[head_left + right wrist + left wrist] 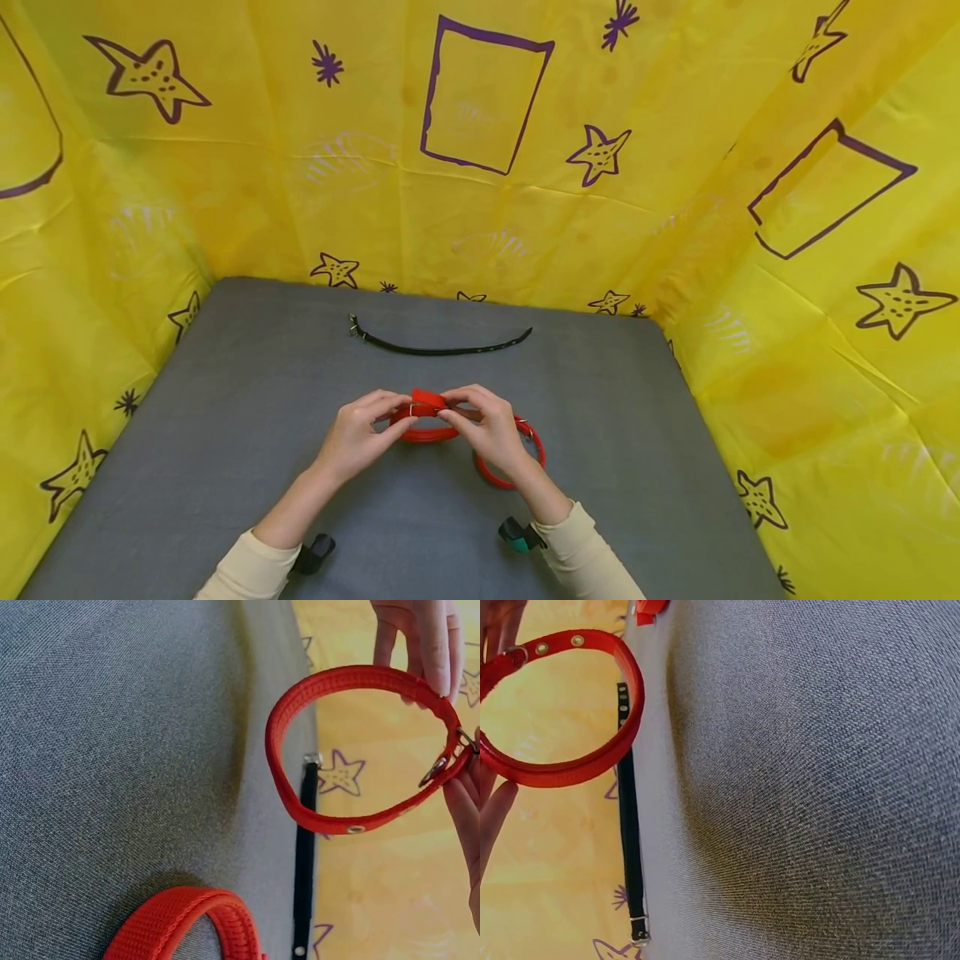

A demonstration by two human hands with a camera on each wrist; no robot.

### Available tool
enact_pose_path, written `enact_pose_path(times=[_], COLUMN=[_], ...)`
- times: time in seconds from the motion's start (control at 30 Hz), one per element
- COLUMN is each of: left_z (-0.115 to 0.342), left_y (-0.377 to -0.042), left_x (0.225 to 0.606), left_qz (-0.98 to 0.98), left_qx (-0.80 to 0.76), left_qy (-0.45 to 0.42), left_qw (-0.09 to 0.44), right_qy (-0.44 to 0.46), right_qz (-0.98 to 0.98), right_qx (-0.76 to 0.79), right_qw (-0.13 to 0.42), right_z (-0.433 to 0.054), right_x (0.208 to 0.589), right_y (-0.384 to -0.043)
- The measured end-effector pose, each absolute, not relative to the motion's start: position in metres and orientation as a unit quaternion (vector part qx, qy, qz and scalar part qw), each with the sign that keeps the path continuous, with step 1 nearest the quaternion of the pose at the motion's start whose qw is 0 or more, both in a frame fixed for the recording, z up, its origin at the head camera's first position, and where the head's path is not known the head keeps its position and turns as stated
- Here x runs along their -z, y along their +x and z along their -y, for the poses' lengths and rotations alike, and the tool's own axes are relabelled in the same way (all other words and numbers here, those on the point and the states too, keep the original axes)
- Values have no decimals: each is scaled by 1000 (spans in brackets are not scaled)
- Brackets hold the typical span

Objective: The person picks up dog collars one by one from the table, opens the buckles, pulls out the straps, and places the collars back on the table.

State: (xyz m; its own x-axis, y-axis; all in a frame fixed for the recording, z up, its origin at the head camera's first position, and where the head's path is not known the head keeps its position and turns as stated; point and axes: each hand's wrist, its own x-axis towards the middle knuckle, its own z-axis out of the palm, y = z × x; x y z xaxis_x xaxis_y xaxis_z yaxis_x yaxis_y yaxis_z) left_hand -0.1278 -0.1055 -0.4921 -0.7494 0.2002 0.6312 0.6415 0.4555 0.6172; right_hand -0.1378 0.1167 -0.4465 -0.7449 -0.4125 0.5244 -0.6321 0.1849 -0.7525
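Observation:
A red collar (427,435), bent into a loop with metal eyelets, is held up over the grey table. My left hand (360,433) pinches it beside the metal buckle, thumb below and fingers above. From the other side, my right hand (483,425) pinches the strap at the buckle between thumb and fingertips. In the right wrist view the loop (330,677) hangs clear of the table, with a metal ring and buckle near the hands. A second red collar (543,454), also looped, rests on the table beneath my right wrist.
A black collar (442,352) lies stretched out in a slight curve farther back, its buckle to the left. Yellow cloth walls (360,208) with purple drawings enclose the grey table (247,375) at the back and sides.

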Motion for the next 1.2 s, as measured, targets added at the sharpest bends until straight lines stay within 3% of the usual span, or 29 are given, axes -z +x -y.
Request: enact_pose_path(times=[0.23, 0.6, 0.83, 1.2], left_z=[105, 103, 97, 90], left_y=[-126, -129, -130, -133], left_x=[489, 485, 482, 488], left_qz=[828, 824, 817, 805], left_qx=[454, 445, 446, 452], left_qy=[-243, -254, -274, -285], left_qw=[222, 241, 243, 257], right_qy=[332, 334, 350, 375], right_qz=[765, 770, 762, 750], right_qx=[-543, -532, -533, -530], right_qw=[99, 115, 114, 123], right_z=[-117, -119, -115, -112], right_x=[447, 474, 451, 449], right_y=[-136, -148, -136, -135])
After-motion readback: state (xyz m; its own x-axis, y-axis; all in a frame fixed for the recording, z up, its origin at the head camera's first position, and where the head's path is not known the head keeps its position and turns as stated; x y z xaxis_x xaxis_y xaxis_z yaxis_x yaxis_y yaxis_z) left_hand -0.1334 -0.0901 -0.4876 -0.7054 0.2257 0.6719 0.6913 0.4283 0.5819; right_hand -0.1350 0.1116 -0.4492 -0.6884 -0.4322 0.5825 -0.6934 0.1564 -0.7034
